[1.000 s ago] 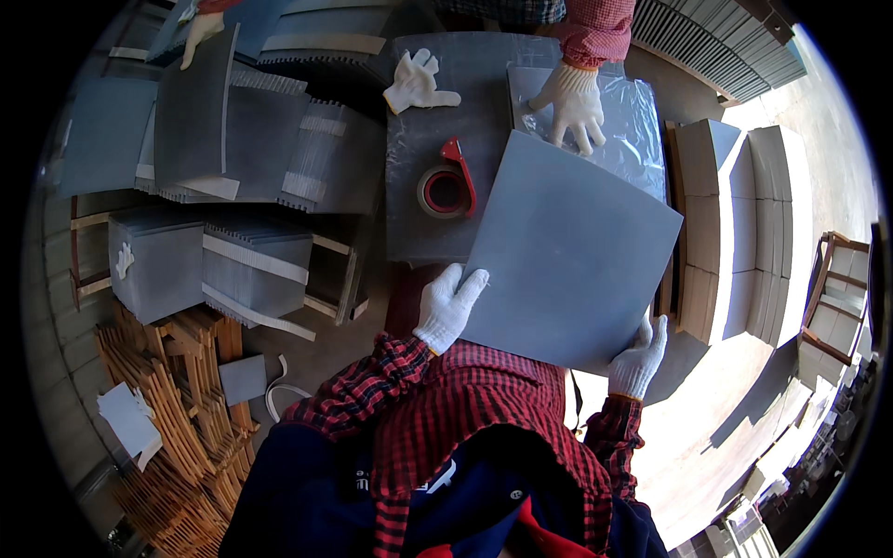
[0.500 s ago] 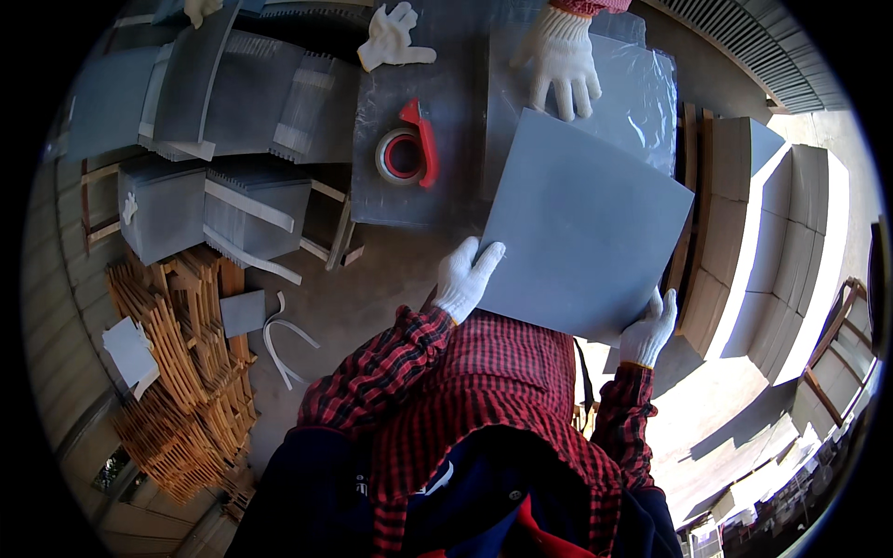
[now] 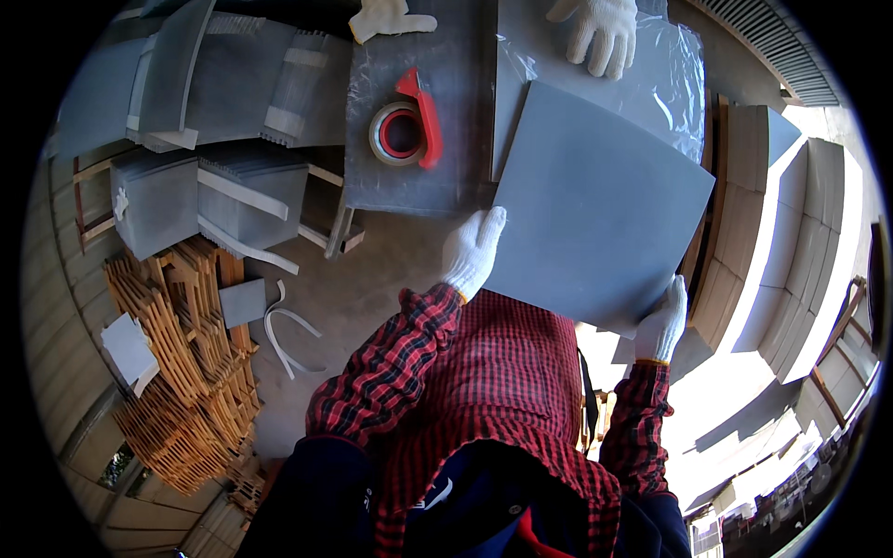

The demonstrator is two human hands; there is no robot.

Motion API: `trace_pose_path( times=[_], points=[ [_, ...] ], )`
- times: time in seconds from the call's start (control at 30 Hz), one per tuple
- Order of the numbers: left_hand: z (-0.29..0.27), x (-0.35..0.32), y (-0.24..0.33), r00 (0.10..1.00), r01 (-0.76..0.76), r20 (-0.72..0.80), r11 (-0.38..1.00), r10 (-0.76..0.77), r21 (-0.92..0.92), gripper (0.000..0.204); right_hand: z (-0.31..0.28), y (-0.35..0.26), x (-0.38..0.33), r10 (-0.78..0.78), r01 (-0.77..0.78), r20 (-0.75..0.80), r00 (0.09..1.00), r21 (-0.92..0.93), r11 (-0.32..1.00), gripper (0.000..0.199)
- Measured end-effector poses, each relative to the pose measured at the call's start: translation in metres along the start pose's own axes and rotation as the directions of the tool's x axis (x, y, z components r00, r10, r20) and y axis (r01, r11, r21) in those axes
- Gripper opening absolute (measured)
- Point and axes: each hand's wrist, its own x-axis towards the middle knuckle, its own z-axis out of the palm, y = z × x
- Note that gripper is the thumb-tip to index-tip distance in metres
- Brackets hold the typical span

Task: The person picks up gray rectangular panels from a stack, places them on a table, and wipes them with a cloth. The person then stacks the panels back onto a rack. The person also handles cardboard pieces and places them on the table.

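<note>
A flat grey square tile (image 3: 600,205) is held tilted in front of me, over the near part of the work surface. My left hand (image 3: 473,249), in a white knitted glove, grips its left edge with the thumb on top. At its lower right corner my right hand (image 3: 662,321), also gloved, closes on the edge; the fingers underneath are hidden. Beyond the tile lies a plastic-wrapped stack (image 3: 665,79) with shiny film. Another person's gloved hand (image 3: 603,37) rests on that film at the far side.
A tape roll in a red dispenser (image 3: 405,130) lies on a grey covered stack (image 3: 372,181), with a loose white glove (image 3: 391,19) behind it. Strapped grey tile stacks (image 3: 153,209) and wooden frames (image 3: 172,325) stand left. Pale stacked blocks (image 3: 781,232) stand right.
Both my hands and the tile have shifted slightly right. The other person's hand has moved right over the film. The whole view has shifted a little, with the tape dispenser higher in it.
</note>
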Motion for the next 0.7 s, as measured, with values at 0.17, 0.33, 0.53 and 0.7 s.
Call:
trace_pose_path(
  times=[0.17, 0.33, 0.53, 0.7],
  points=[
    [-0.001, -0.001, 0.001, 1.0, 0.022, 0.017, 0.996, -0.024, 0.083, 0.057, 0.037, -0.036, 0.009, -0.748, 0.522, 0.247, 0.616, -0.839, 0.153, 0.057],
    [-0.002, 0.001, 0.0, 1.0, -0.006, 0.003, 0.997, 0.006, 0.083, 0.059, 0.17, -0.059, 0.021, -0.674, 0.689, 0.537, 0.507, -0.723, -0.057, 0.069],
    [-0.002, 0.004, -0.006, 1.0, -0.02, 0.007, 0.976, 0.018, 0.218, 0.059, 0.254, -0.062, -0.028, -0.661, 0.916, 0.722, 0.205, -0.38, -0.131, 0.06],
    [-0.004, 0.006, -0.003, 0.997, 0.04, 0.058, 0.995, -0.045, 0.09, 0.059, 0.15, -0.038, -0.086, -0.327, 0.36, 0.795, 0.51, 0.148, 0.921, 0.042]
  ],
)
